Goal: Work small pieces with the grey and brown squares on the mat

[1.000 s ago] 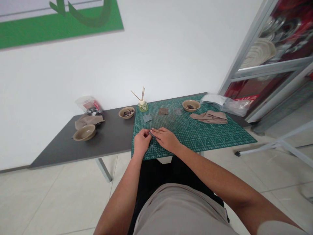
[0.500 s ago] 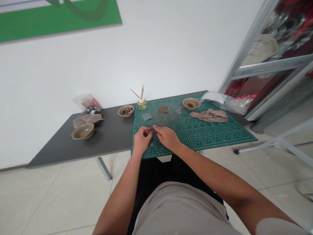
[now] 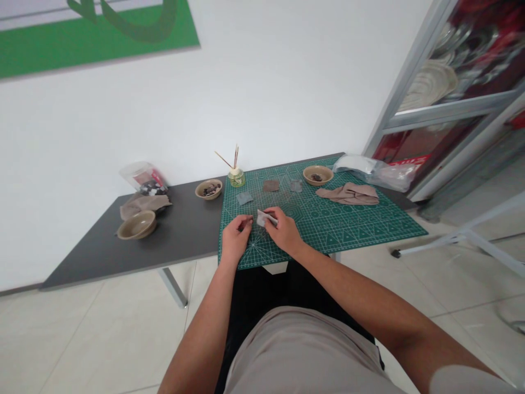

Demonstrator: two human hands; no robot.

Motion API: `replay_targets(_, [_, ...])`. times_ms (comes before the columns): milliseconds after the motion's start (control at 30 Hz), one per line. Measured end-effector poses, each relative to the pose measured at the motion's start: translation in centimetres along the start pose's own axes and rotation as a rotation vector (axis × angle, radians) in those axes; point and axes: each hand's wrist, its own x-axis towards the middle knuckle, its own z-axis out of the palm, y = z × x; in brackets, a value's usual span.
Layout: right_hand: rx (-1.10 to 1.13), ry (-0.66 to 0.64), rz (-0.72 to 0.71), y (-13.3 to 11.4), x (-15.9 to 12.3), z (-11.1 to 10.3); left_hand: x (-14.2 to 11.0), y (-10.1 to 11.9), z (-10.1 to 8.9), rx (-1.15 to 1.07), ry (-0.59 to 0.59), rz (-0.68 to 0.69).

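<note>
Pale scrap looks light and limp, best taken by an edge; right hand pinches it, while left hand curls nearby, its hold unclear.

From here I count two hands at 12 o'clock, my left hand and my right hand, over one cutting mat on one table. Three bowls sit between 10 and 1 o'clock, four small swatches around 12, one glass jar at 12, two beige cloths and two plastic bags at 10 and 1.
</note>
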Motion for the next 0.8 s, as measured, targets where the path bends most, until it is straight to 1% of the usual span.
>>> replay_targets(133, [0.086,0.004,0.154,0.0,0.1,-0.1,0.1,0.0,-0.1,-0.007,0.029,-0.066])
replay_targets(200, [0.188,-0.017,0.242,0.1,0.6,-0.2,0.3,-0.1,-0.1,-0.037,0.046,-0.099])
replay_targets(300, [0.373,-0.038,0.371,0.4,2.2,-0.7,0.4,-0.3,0.0,-0.021,0.036,-0.120])
replay_targets(367, [0.410,-0.046,0.378,0.5,3.9,-1.3,0.4,-0.3,0.0,-0.006,0.029,-0.124])
replay_targets(400, [0.370,-0.047,0.339,0.4,4.9,-1.6,0.4,-0.2,0.0,-0.001,0.026,-0.126])
replay_targets(433, [0.288,-0.044,0.266,0.3,5.9,-1.8,0.4,-0.2,0.0,0.006,0.015,-0.125])
replay_targets(533, [-0.094,-0.044,-0.049,-0.5,8.8,-1.7,0.2,-0.1,0.0,0.029,-0.010,-0.109])
replay_targets(600, [-0.319,-0.122,-0.185,-1.0,10.5,-0.7,0.0,-0.1,-0.1,0.045,-0.019,-0.108])
replay_targets(667, [-0.508,-0.181,-0.225,-1.1,11.6,0.9,0.0,0.0,-0.2,0.049,-0.013,-0.116])
replay_targets(733, [-0.676,-0.239,-0.219,-0.7,12.2,2.6,-0.1,0.0,-0.3,0.038,0.000,-0.128])
replay_targets(800, [-0.801,-0.289,-0.178,0.1,12.5,4.0,0.0,0.1,-0.4,0.026,-0.006,-0.130])
